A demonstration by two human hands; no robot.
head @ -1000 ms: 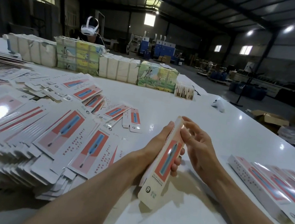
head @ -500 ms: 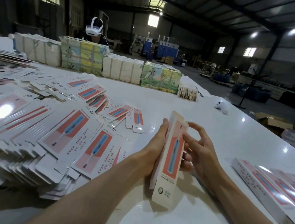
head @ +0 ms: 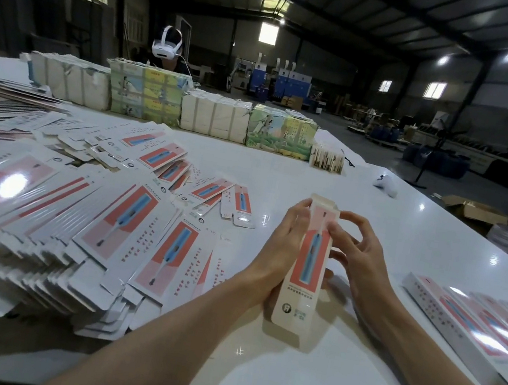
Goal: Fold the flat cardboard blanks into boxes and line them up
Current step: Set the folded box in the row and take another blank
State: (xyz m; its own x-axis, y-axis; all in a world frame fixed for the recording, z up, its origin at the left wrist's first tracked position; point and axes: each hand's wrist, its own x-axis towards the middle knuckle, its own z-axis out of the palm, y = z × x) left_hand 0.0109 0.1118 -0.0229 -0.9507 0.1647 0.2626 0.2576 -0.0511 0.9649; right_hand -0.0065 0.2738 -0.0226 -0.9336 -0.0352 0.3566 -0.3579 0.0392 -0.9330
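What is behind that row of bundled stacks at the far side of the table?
A person wearing a white headset; only the head and shoulders show. The bundled stacks hide everything lower.

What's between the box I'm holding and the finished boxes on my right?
In the head view, your right hand on the box, then bare white table up to the finished boxes.
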